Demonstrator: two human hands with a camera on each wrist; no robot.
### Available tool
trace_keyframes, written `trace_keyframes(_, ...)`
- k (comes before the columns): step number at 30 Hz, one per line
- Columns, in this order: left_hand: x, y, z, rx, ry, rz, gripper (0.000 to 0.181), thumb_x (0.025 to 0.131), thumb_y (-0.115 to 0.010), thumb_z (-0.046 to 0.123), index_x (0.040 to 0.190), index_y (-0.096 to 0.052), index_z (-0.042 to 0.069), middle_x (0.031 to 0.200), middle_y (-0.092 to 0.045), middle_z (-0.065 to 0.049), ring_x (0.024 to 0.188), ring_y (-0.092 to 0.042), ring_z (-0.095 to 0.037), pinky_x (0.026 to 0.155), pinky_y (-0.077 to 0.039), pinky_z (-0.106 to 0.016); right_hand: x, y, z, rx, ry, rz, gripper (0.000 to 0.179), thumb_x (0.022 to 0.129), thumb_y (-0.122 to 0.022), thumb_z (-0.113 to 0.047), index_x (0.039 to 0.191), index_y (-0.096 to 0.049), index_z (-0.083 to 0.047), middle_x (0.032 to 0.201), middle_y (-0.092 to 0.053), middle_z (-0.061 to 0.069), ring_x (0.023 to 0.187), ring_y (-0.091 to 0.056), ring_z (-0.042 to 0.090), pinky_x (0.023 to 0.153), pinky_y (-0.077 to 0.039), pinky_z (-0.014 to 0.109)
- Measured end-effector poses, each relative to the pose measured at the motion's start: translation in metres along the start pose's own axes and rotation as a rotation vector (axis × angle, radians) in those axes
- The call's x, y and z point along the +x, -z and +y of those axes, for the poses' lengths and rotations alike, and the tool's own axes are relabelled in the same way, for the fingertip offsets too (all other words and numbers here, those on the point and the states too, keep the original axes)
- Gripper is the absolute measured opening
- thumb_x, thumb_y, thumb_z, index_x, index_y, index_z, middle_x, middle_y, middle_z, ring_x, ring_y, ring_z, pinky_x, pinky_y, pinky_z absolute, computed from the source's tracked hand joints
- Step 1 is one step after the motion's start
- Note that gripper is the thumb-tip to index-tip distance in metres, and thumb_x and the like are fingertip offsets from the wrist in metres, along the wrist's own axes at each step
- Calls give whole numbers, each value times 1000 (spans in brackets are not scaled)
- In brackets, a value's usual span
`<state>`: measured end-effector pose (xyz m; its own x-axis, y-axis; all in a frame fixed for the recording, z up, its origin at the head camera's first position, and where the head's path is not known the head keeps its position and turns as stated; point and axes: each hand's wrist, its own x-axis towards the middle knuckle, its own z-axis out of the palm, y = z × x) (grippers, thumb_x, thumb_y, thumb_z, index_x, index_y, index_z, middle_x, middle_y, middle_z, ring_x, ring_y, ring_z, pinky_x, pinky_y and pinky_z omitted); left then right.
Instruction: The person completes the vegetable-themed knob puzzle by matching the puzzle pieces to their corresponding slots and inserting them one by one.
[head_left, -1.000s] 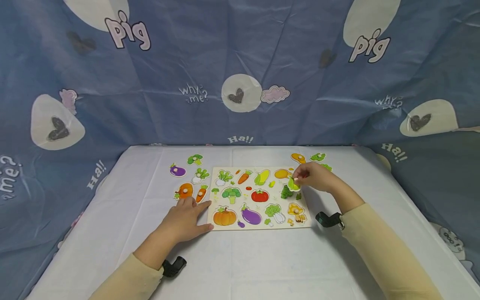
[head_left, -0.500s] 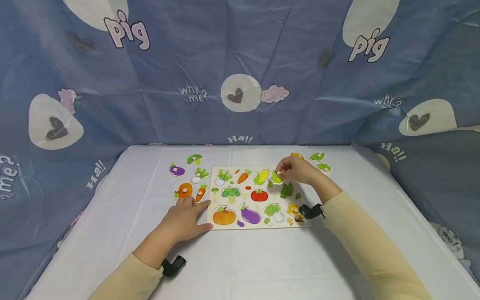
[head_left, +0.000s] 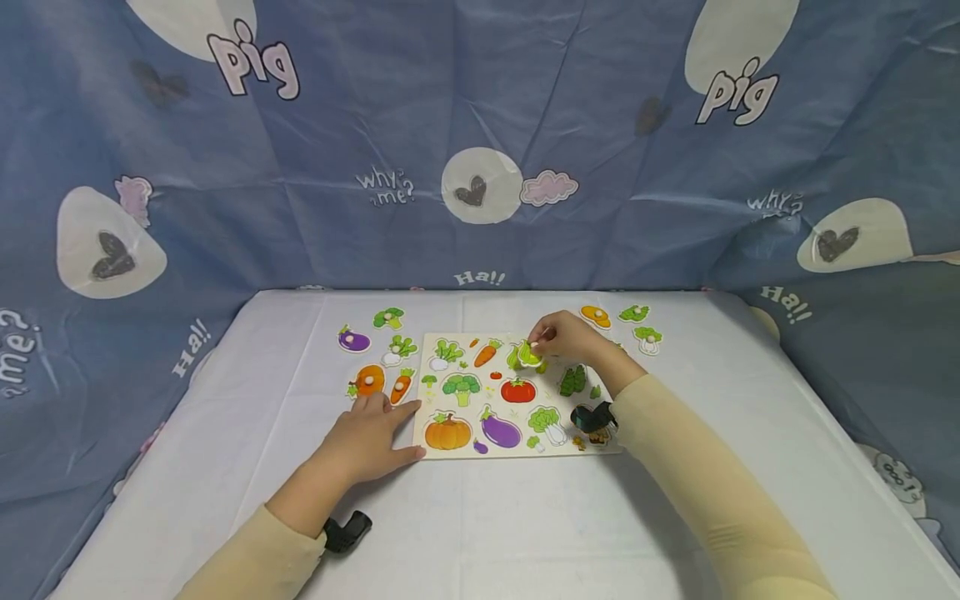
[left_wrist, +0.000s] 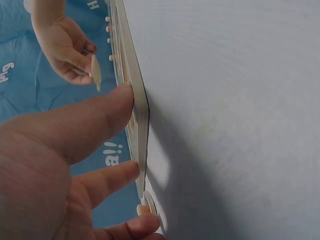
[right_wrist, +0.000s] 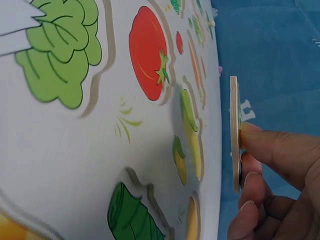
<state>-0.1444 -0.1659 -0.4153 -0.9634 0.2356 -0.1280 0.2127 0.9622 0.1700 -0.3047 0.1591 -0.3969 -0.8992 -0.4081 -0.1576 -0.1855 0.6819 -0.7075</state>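
My right hand pinches a yellow-green corn puzzle piece over the printed corn near the back of the wooden vegetable board. In the right wrist view the piece stands edge-on, apart from the board, with thumb and fingers at its knob side. My left hand rests at the board's left edge with extended fingers. Its thumb and index finger touch that edge in the left wrist view. The right wrist's camera partly hides the mushroom.
Left of the board lie loose knobbed pieces: broccoli, eggplant, white radish, pumpkin and carrot. A potato, a green piece and a bok choy lie at the back right. Patterned blue cloth stands behind.
My right hand has carried the corn piece leftward over the board, from the right side to the printed corn. The left hand has stayed at the board's left edge.
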Motion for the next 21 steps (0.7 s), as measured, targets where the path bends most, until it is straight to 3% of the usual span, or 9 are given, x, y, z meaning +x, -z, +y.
trace_keyframes(12, -1, 0, 0, 7, -7, 4, 76, 80, -77, 53, 145, -55, 20, 107, -51, -13, 96, -44, -27, 83, -47, -47, 12, -14, -8, -25, -96, 33, 7, 91, -75, -15, 97, -73, -12, 88, -61, 6, 77, -54, 19, 66, -46, 30)
trace_keyframes(21, -2, 1, 1, 7, -5, 1, 76, 81, -77, 53, 145, -55, 20, 107, -51, -13, 96, -45, -27, 82, -48, -47, 17, -22, -8, -18, -108, 23, 9, 90, -76, -15, 96, -73, -10, 89, -60, 6, 77, -53, 19, 65, -44, 29)
